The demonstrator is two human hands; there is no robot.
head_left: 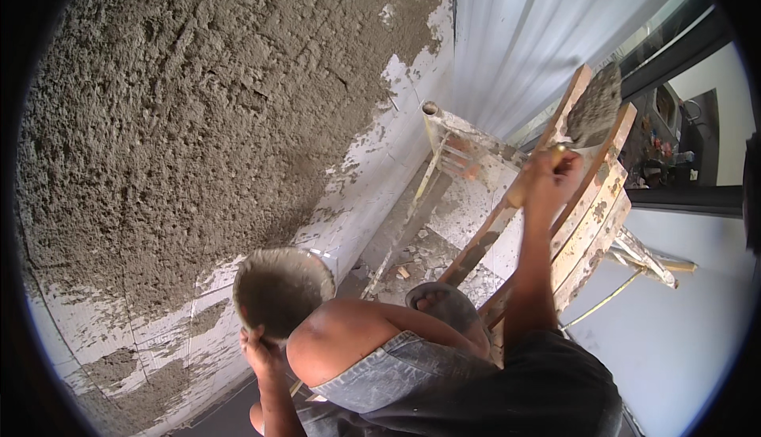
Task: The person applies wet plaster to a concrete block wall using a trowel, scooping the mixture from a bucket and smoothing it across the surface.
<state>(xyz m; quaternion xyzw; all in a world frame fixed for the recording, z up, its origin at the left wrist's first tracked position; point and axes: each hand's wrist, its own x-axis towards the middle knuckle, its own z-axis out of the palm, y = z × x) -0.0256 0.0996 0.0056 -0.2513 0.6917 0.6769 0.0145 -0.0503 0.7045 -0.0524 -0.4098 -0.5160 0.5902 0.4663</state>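
Holding: we grip a round pan [281,290] of grey mortar from below, left hand [261,351] curled under its rim, near the knee.
Right hand [547,179]: raised, fist closed on a trowel [593,108] loaded with mortar.
Room: we perch on a wooden ladder [587,215]; plastered wall [198,104] just left.

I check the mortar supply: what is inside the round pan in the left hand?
The round pan, gripped by the left hand at its lower rim, holds grey mortar. Its depth is hidden.
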